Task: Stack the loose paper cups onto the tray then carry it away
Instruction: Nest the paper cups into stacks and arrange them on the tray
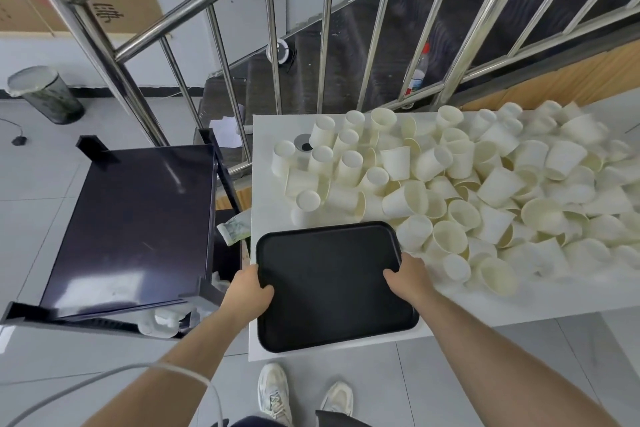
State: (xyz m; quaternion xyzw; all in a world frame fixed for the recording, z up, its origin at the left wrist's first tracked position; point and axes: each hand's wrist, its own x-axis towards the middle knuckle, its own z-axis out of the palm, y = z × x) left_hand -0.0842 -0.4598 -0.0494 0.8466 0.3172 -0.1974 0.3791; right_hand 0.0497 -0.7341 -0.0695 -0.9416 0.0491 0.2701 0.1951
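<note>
An empty black tray (329,274) lies at the near left corner of the white table (540,302), its front edge overhanging slightly. My left hand (247,291) grips the tray's left rim, thumb on top. The tray's right rim is held by my right hand (408,279), thumb lying on the tray's inside. A big heap of loose white paper cups (450,184) covers the table behind and to the right of the tray, many lying on their sides, some upright.
A dark cart (138,225) with a glossy top stands left of the table, close to my left hand. A steel stair railing (214,45) runs behind. A bin (45,94) stands far left on the tiled floor. My shoes (273,392) are below the table edge.
</note>
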